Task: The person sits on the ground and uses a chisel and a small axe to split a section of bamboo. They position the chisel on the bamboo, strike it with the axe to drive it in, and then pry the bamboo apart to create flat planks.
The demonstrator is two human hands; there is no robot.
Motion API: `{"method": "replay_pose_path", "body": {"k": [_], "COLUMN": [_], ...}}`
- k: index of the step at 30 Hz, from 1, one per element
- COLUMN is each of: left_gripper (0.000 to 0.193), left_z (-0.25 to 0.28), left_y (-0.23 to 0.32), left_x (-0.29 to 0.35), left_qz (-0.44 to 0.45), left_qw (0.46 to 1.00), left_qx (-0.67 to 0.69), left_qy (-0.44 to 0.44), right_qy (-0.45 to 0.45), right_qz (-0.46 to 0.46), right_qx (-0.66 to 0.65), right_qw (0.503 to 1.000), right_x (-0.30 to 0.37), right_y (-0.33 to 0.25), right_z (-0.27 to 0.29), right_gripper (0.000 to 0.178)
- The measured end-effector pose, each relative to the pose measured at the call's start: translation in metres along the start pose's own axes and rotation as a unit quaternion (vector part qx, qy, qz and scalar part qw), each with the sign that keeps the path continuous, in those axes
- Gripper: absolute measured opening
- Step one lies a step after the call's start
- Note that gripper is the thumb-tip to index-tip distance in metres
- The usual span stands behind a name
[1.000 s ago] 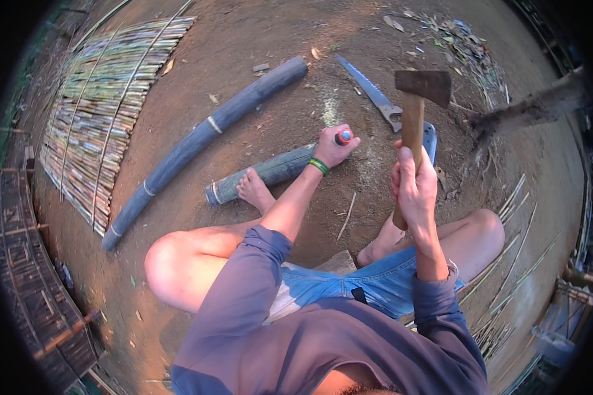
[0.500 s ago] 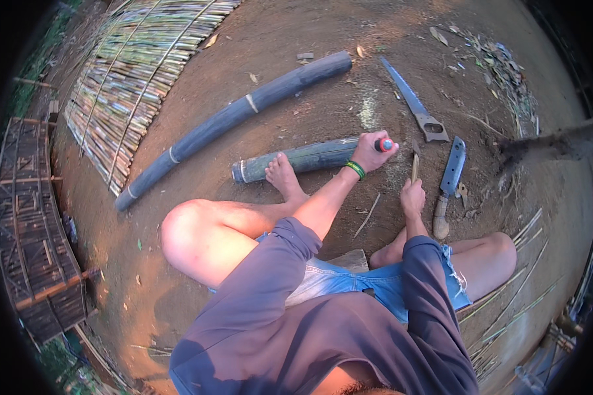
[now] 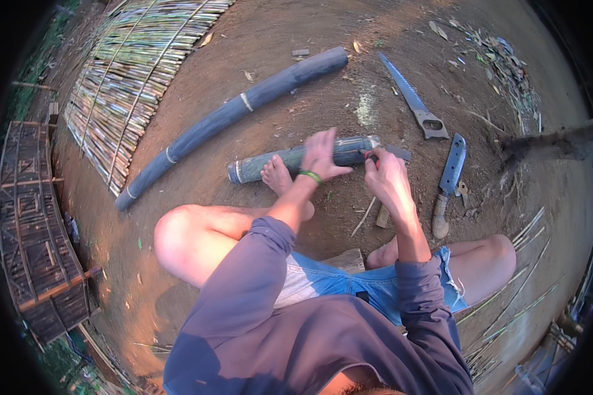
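A narrow green band (image 3: pixel 311 176) circles the wrist just behind the left hand (image 3: pixel 319 157). Farther back from the right hand (image 3: pixel 389 179), the shirt (image 3: pixel 310 332) is dull purplish grey, both sleeves (image 3: pixel 247 270) rolled up in folds. Between hands and shirt are blue denim shorts (image 3: pixel 379 289), faded whitish at the left thigh, with a frayed pale right hem (image 3: pixel 449 282).

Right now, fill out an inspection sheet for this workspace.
Surface: brown earth with pale shavings.
Job's things: short bamboo length under the left foot; red-handled tool; axe, partly hidden by the right hand.
Clutter: handsaw, broad knife, dry leaves.
Grippers: left hand spread over the short bamboo length, contact unclear; right hand closed on the red-handled tool.
Cables: nothing seen.
Surroundings: long dark bamboo, slatted mat.
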State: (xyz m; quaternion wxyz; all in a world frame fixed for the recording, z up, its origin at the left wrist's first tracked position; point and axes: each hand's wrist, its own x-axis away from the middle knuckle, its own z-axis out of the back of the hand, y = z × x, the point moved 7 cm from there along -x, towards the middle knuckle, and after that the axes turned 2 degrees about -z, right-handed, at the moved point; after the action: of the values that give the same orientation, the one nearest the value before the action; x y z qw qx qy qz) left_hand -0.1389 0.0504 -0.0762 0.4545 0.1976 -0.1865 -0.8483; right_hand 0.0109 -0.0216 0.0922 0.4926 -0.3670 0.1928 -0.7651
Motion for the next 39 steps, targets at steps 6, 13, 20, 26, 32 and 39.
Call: {"method": "replay_pose_path", "body": {"k": [6, 13, 20, 26, 32, 39], "left_gripper": [0.096, 0.080, 0.081, 0.081, 0.091, 0.098], "left_z": [-0.013, -0.016, -0.018, -0.016, -0.013, -0.015], "left_y": [-0.071, -0.077, -0.085, -0.082, -0.077, -0.086], "left_x": [0.034, 0.028, 0.019, 0.020, 0.021, 0.033], "left_qz": [0.146, 0.129, 0.128, 0.129, 0.104, 0.086], "left_qw": [0.957, 0.958, 0.953, 0.954, 0.966, 0.977], "left_qx": [-0.134, -0.121, -0.105, -0.103, -0.099, -0.084], "left_qy": [-0.213, -0.227, -0.252, -0.252, -0.214, -0.179], "right_qy": [-0.078, -0.034, 0.016, -0.019, -0.039, -0.064], "right_qz": [-0.076, -0.078, -0.034, -0.050, -0.105, -0.135], "right_qx": [0.055, -0.007, -0.002, 0.041, 0.025, 0.131], "right_qw": [0.993, 0.996, 0.999, 0.998, 0.993, 0.980], "right_x": [0.015, 0.043, 0.063, 0.048, 0.031, 0.042], "right_y": [0.060, 0.084, 0.139, 0.196, 0.226, 0.097], "right_z": [-0.032, -0.055, -0.124, -0.161, -0.184, -0.066], "right_gripper": [0.039, 0.051, 0.075, 0.085, 0.072, 0.041]}}
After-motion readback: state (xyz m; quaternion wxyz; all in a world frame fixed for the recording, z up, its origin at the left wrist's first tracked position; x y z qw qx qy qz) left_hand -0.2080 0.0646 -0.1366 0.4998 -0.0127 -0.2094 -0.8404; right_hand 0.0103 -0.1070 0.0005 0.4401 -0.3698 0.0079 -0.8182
